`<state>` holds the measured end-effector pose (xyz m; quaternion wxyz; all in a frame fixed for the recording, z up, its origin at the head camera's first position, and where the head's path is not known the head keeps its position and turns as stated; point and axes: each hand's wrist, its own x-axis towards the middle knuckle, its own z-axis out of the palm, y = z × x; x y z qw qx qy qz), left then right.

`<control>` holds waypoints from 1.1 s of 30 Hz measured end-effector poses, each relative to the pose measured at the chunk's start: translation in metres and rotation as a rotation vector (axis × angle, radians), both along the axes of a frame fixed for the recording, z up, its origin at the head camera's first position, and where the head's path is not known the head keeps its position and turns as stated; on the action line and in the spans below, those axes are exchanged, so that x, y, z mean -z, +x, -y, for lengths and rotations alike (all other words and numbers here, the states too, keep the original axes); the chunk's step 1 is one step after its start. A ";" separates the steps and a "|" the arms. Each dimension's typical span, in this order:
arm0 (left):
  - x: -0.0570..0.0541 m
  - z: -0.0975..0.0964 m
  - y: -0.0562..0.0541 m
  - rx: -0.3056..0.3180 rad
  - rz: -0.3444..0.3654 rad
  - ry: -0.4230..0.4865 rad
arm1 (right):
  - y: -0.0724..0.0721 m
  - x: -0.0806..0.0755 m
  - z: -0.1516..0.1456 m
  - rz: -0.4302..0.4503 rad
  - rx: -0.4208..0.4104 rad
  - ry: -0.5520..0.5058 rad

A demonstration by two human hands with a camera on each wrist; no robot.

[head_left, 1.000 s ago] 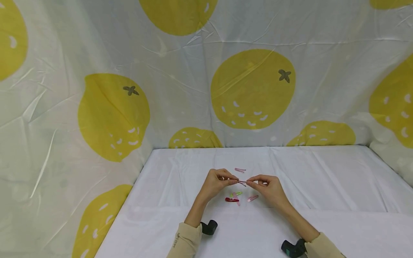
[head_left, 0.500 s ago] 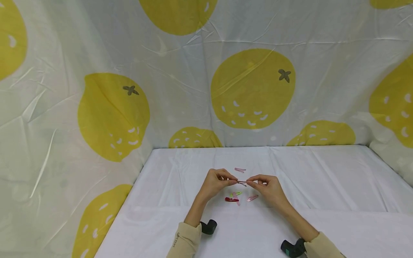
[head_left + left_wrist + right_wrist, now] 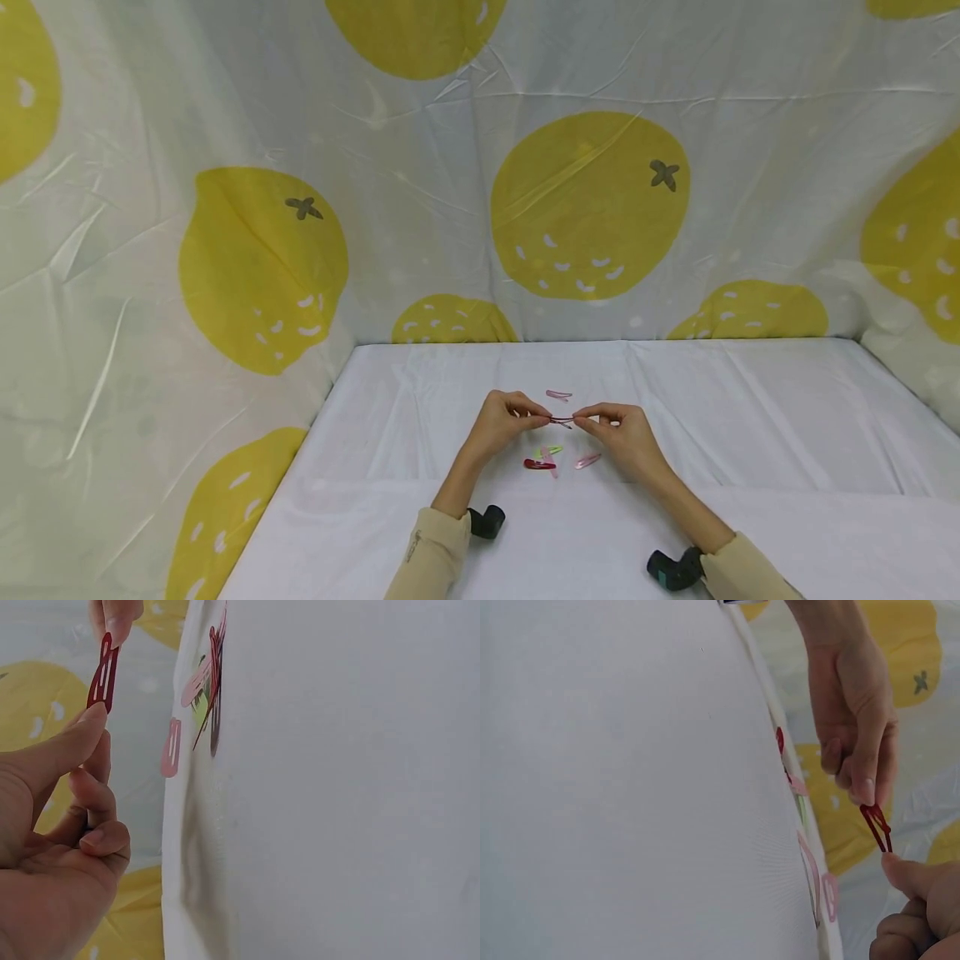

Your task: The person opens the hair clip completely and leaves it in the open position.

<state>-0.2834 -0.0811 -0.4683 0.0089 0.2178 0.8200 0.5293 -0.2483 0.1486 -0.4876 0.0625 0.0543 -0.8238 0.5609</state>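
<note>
A dark red snap hair clip [image 3: 562, 419] is held up over the table between two hands. Thumb and forefinger of the left hand [image 3: 504, 423] pinch one end of it; the right hand [image 3: 624, 433] pinches the other. Its inner tongue stands apart from the frame in the head view. In the left wrist view the clip [image 3: 100, 696] shows its slotted frame, and its tips are hidden by fingers. Below the hands lie a red clip [image 3: 539, 465], a green clip [image 3: 556, 451] and a pink clip [image 3: 552, 468], overlapping.
A pink clip [image 3: 588, 461] lies right of the small pile, and another pink clip [image 3: 558, 394] lies behind the hands. White cloth covers the table [image 3: 750, 417]. A lemon-print curtain [image 3: 420, 208] hangs at the back and sides. Black wrist cameras [image 3: 675, 570] sit at both cuffs.
Both hands keep their pinch on the red hair clip and have risen very slightly. The right wrist has shifted a little up and left. The clips on the table lie where they were.
</note>
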 end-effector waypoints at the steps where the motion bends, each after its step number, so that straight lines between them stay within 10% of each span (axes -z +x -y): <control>1: 0.000 -0.001 -0.002 -0.007 0.004 -0.007 | -0.001 0.000 0.000 0.006 0.005 0.008; 33: 0.007 -0.018 -0.044 -0.163 0.198 -0.072 | -0.051 0.015 0.008 0.070 0.096 0.105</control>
